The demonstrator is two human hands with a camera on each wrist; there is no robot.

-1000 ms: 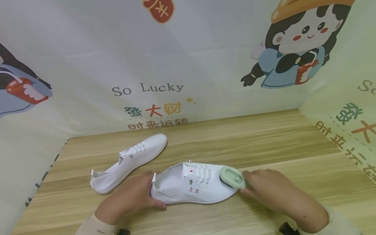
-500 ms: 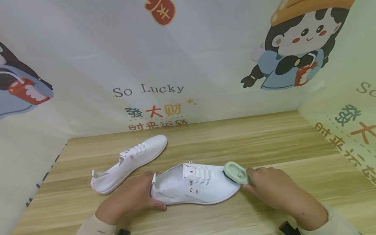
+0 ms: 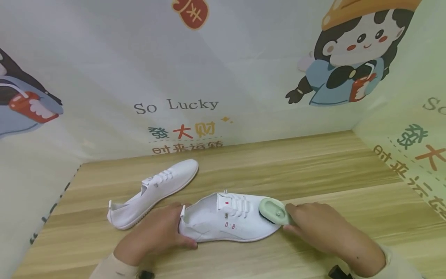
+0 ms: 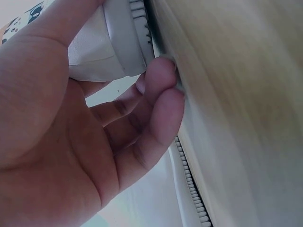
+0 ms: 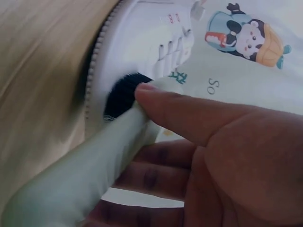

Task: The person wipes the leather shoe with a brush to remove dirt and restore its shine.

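Observation:
A white lace-up shoe (image 3: 209, 226) lies on the wooden table with its toe to the right. My left hand (image 3: 162, 228) grips its heel, thumb on the near side; in the left wrist view the curled fingers (image 4: 163, 113) lie low behind the heel (image 4: 113, 52). In my right hand (image 3: 311, 226) is a pale green shoe brush (image 3: 272, 211), held by its handle (image 5: 71, 175). Its dark bristles (image 5: 125, 94) touch the top of the toe. The right thumb presses along the brush in the right wrist view.
A second white shoe (image 3: 174, 180) lies behind and left of the first, close to my left hand. Printed cloth walls (image 3: 251, 97) enclose the wooden tabletop (image 3: 313, 166) at the back and both sides.
The brush first slid right, towards the toe's tip, then came back left over the toe with my right hand. My left hand and both shoes stay in place.

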